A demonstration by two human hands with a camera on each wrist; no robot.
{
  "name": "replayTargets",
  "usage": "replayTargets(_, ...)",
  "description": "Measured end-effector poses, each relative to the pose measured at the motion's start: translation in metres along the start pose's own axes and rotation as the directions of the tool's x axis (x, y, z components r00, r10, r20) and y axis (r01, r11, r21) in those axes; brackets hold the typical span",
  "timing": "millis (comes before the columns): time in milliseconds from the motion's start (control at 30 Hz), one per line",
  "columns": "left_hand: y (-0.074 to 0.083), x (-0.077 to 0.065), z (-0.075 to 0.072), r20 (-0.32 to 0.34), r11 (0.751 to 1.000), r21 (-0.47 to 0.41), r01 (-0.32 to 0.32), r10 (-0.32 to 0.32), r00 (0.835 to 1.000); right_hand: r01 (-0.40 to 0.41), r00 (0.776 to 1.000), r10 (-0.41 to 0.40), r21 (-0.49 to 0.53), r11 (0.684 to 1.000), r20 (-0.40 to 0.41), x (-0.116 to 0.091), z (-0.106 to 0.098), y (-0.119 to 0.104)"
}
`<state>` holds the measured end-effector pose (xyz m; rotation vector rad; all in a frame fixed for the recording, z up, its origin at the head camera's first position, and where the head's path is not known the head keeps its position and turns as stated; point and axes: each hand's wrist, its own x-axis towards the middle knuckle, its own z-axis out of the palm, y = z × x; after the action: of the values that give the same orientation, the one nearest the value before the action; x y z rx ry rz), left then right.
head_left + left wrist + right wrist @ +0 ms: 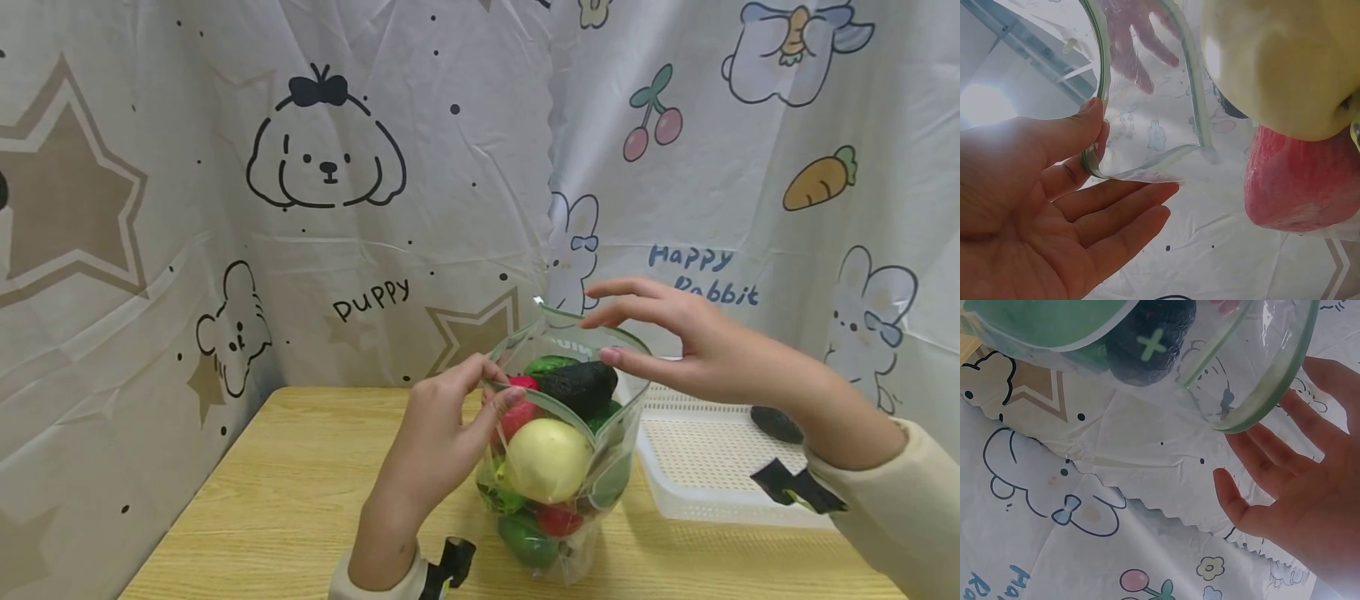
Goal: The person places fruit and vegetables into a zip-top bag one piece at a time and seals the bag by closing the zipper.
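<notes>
A clear plastic bag point(573, 567) with a green-edged mouth stands upright on the table, full of produce. A large pale-yellow round fruit point(549, 460) shows at its front, with a dark bumpy avocado-like piece point(581, 387) on top and red and green pieces around. My left hand point(442, 425) pinches the bag's rim between thumb and index finger; the left wrist view shows its other fingers extended along the plastic. My right hand point(693, 346) is at the far right of the mouth, fingers spread and slightly bent. In the right wrist view its fingertips are at the green rim point(1272, 403).
Behind the bag to the right sits a white perforated tray point(697, 450) with a dark oval piece point(777, 423) in it, partly hidden by my right forearm. The wooden table point(300, 483) extends left. Printed white curtains point(465, 167) hang close behind.
</notes>
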<state>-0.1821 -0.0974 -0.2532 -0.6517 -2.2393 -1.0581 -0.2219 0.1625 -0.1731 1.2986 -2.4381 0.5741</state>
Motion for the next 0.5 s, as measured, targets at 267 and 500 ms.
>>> replayTargets(267,0.0,0.0,0.0,0.0,1.0,-0.007,-0.001,0.001,1.0,-0.027,0.999,0.026,-0.025,0.999,-0.039,-0.01,-0.003,0.005)
replayTargets(500,-0.001,0.001,0.0,0.006,1.0,-0.013,-0.01,0.01,1.0,-0.086,0.987,0.081,-0.031,0.996,-0.139,-0.026,-0.011,0.028)
